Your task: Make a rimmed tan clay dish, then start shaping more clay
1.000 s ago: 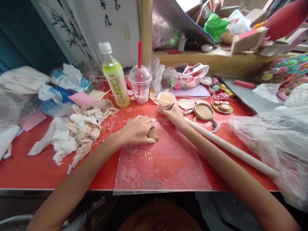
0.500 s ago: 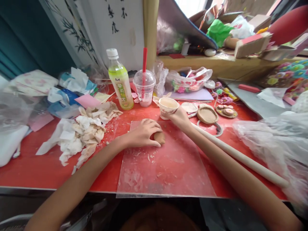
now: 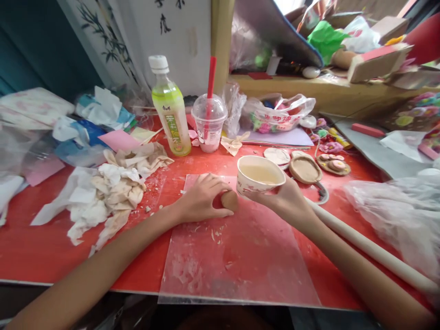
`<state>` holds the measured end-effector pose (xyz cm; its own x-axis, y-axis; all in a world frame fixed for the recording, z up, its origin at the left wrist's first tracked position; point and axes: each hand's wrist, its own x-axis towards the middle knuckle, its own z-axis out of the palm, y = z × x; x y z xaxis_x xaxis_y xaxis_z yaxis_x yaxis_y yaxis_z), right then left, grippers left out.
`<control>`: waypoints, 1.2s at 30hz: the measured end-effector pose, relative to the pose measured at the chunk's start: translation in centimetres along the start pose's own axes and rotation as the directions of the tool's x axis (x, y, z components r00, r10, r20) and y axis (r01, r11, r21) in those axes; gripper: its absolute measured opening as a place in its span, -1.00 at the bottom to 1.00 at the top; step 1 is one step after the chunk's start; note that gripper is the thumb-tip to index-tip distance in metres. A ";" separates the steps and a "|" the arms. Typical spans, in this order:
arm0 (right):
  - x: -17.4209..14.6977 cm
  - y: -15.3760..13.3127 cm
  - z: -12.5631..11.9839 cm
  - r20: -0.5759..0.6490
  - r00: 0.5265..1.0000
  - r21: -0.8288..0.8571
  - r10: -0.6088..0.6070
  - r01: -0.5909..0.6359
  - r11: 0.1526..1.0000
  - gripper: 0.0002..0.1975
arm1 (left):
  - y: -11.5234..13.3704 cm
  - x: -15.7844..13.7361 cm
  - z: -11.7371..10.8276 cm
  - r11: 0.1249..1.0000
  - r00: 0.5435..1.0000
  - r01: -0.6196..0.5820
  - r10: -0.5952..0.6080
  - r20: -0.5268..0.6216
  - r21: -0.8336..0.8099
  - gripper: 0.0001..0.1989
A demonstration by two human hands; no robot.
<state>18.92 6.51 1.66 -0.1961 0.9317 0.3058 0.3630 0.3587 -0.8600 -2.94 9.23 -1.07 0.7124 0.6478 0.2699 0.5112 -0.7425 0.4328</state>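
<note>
A paper cup (image 3: 256,183) with a red pattern and cloudy pale liquid inside is gripped in my right hand (image 3: 287,199), slightly tilted above the clear plastic sheet (image 3: 240,270). My left hand (image 3: 204,197) rests on that sheet, fingers and thumb curved round a small brown lump of clay (image 3: 229,200); the lump's left part is hidden. Pale scraps are scattered on the sheet below the hand. Just beyond the right hand lie a round clay piece with a raised rim (image 3: 305,168) and a flat whitish disc (image 3: 277,156).
Crumpled tissues (image 3: 113,183) lie to the left. A green drink bottle (image 3: 172,114) and a lidded plastic cup with red straw (image 3: 209,126) stand behind. A long pale rod (image 3: 364,243) runs beneath my right forearm, near a clear plastic bag (image 3: 395,206) at right.
My right hand has lifted the paper cup off the table and brought it nearer and to the right. My left hand stays around the clay lump. The view has shifted slightly.
</note>
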 end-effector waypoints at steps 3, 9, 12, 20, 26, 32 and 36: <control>-0.5 0.1 0.1 -0.003 1.000 -0.001 0.001 -0.001 1.000 -0.56 | -0.2 0.0 -0.2 0.997 0.996 0.060 -0.063 -0.065 -0.042 -0.57; -0.9 0.2 -0.6 -0.024 0.998 -0.035 0.055 -0.056 0.998 -0.55 | -0.4 0.2 -0.5 0.988 0.980 0.114 -0.129 -0.150 -0.102 -0.58; -1.0 0.4 -0.8 -0.030 0.999 -0.036 0.036 -0.038 0.999 -0.55 | -0.3 0.2 -0.6 0.985 0.980 0.114 -0.133 -0.149 -0.127 -0.58; -1.1 1.0 -0.6 -0.045 0.998 -0.084 0.038 -0.042 0.996 -0.55 | -0.3 0.1 -1.0 0.975 0.980 0.105 -0.135 -0.147 -0.197 -0.59; -1.0 1.1 -0.6 -0.069 0.997 -0.101 0.019 -0.026 0.995 -0.56 | -0.3 0.1 -0.9 0.975 0.980 0.095 -0.128 -0.154 -0.200 -0.60; -1.1 1.4 -0.5 -0.061 0.998 -0.135 -0.001 -0.008 0.991 -0.54 | -0.3 0.1 -1.0 0.974 0.978 0.085 -0.122 -0.171 -0.210 -0.59; -1.2 1.4 -0.5 -0.051 0.999 -0.165 -0.011 0.002 0.986 -0.59 | -0.2 0.1 -1.0 0.973 0.979 0.083 -0.120 -0.168 -0.216 -0.58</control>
<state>20.16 5.97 0.31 -0.1533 0.9294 0.3358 0.5081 0.3656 -0.7798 -3.52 9.62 -0.27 0.5551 0.7517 0.3562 0.4526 -0.6322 0.6288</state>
